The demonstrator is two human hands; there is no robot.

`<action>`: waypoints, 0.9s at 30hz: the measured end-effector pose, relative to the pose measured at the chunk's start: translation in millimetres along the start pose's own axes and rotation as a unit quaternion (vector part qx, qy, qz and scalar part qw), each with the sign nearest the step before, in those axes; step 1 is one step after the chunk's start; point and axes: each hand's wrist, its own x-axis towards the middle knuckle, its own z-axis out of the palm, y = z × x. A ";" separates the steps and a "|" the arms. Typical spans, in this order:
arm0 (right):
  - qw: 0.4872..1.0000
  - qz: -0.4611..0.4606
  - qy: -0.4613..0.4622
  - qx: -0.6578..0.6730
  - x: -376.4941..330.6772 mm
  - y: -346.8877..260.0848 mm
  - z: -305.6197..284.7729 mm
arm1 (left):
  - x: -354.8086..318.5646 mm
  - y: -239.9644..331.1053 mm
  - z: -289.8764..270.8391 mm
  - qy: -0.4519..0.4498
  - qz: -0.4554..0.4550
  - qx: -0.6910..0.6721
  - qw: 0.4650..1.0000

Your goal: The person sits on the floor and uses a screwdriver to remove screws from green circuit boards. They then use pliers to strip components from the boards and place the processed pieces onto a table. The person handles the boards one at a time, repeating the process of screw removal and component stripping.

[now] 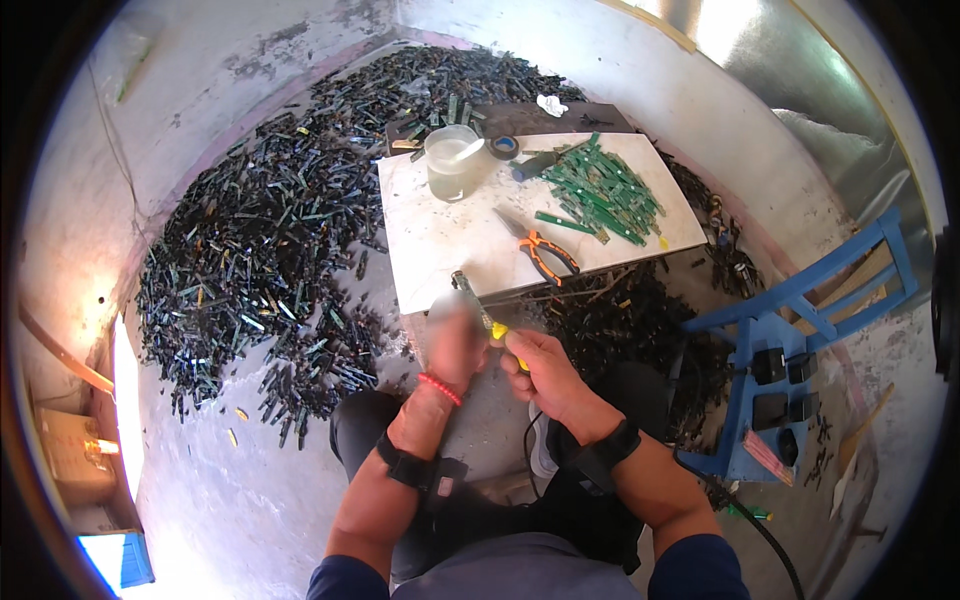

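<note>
In front of my lap, my left hand (456, 345) grips a narrow dark green circuit board strip (466, 287) that points up and away. A blurred patch covers part of its fingers. My right hand (545, 370) is closed round a yellow-handled tool (499, 330), whose front end meets the strip near my left fingers; its kind I cannot make out. Beyond the hands, orange-and-black pliers (540, 250) lie on the white tabletop (430, 245). Further back is a heap of green circuit board strips (605, 185).
A translucent tub (450, 178) and a tape roll (503, 147) stand on the table. Dark strips cover the floor in a large pile (270, 220) at left, with another pile (625, 335) under the table. At right, a blue chair (750, 350) holds black blocks. A black cable (750, 520) trails nearby.
</note>
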 end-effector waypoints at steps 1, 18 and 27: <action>1.000 -0.003 0.004 0.003 0.0 1.2 1.3 | -0.7 2.9 0.8 0.000 0.027 0.100 0.995; 0.995 0.021 -0.013 0.100 1.2 0.5 5.9 | -7.2 10.4 9.0 0.050 0.025 0.078 0.995; 0.996 -0.035 0.021 0.083 -2.6 6.9 17.2 | -7.9 4.4 7.7 0.059 0.001 0.114 0.992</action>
